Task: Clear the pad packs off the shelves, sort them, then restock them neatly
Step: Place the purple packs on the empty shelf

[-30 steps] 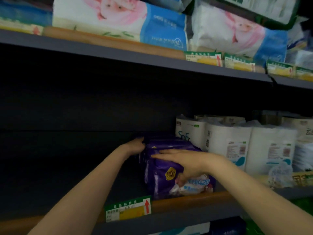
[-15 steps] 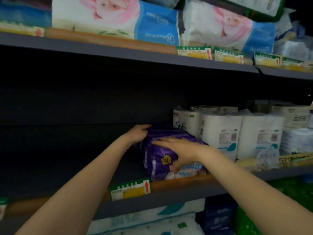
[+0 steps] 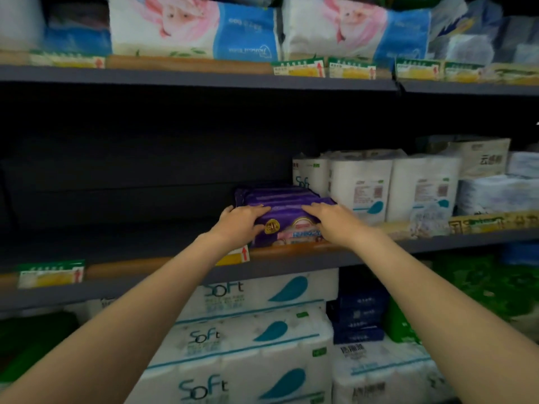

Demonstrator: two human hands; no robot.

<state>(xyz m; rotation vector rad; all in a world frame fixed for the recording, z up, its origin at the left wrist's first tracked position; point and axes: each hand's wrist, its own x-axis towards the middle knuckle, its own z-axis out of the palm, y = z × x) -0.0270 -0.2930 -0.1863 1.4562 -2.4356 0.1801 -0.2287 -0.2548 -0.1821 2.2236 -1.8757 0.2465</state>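
Several purple pad packs (image 3: 280,199) stand in a row, front to back, on the middle shelf (image 3: 291,259) beside white tissue rolls. My left hand (image 3: 243,223) grips the left end of the front purple pack (image 3: 287,225), fingers over its top and thumb on its face. My right hand (image 3: 329,221) grips the pack's right end in the same way. The pack's lower right corner is hidden behind my right hand.
White tissue roll packs (image 3: 376,185) stand right of the purple packs. The shelf's left part (image 3: 116,234) is dark. Price tags (image 3: 51,272) line the shelf edge. Large Soft tissue bales (image 3: 248,330) fill the shelf below, and pink-and-blue tissue packs (image 3: 204,27) the shelf above.
My left hand came forward from the back of the row to the front pack's left end. My right hand shifted to its right end. The view pulled back and down.
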